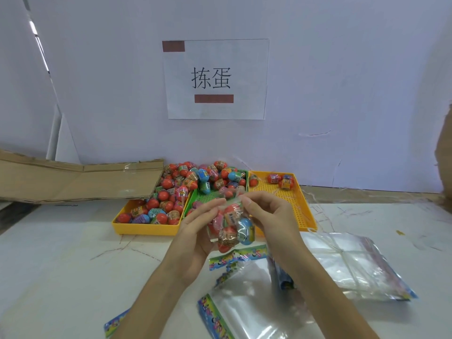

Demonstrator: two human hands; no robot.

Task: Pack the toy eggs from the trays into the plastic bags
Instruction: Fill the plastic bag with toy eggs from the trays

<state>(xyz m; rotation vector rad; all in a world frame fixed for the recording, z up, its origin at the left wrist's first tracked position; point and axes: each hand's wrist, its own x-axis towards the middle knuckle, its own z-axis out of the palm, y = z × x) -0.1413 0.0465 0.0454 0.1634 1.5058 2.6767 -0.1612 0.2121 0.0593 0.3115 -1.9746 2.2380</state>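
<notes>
Both hands hold a small clear plastic bag (230, 226) of toy eggs above the table. The left hand (198, 231) cups the bag's side and pinches its top edge with the fingertips. The right hand (269, 216) pinches the same top edge from the other side, thumb and forefinger closed on the thin film.

The bag looks light, soft and slippery; it sags under the hard, smooth eggs inside, which could roll out if it tips. The gathered mouth appears the safest place to grip, with a palm underneath.

Beyond the hands sit three trays: a yellow tray (146, 228) heaped with eggs, a green tray (208, 195) also piled high, and a second yellow tray (300, 209) holding only a few. Flat empty bags (349, 263) with cartoon header strips lie near the right forearm.

A paper sign (216, 79) on the wall reads "拣蛋". Egg labels are too small to read.
</notes>
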